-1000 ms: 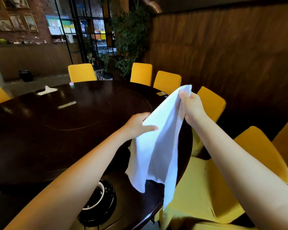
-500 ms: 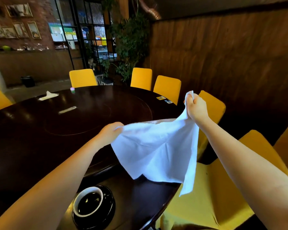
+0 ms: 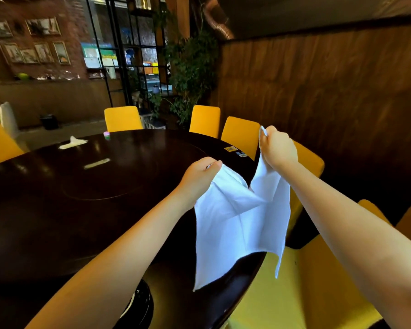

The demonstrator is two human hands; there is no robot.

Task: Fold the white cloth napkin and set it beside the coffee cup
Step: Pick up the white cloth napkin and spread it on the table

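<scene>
The white cloth napkin (image 3: 237, 224) hangs in the air over the near right edge of the dark round table (image 3: 81, 198). My left hand (image 3: 199, 176) pinches one upper corner. My right hand (image 3: 279, 148) grips the other upper corner, held a little higher and farther right. The cloth sags between the two hands and its lower corners dangle free. Of the coffee cup only the black saucer's rim (image 3: 144, 302) shows under my left forearm; the cup itself is hidden.
Yellow chairs ring the table, one close at the right (image 3: 294, 293) and several at the far side (image 3: 204, 119). A crumpled white napkin (image 3: 73, 142), a small pink object (image 3: 106, 134) and small cards (image 3: 235, 150) lie on the far tabletop. A wooden wall runs along the right.
Both hands have drawn closer together, so the napkin now sags in the middle and hangs longer. The view has tilted up; the cup has slipped behind my left forearm.
</scene>
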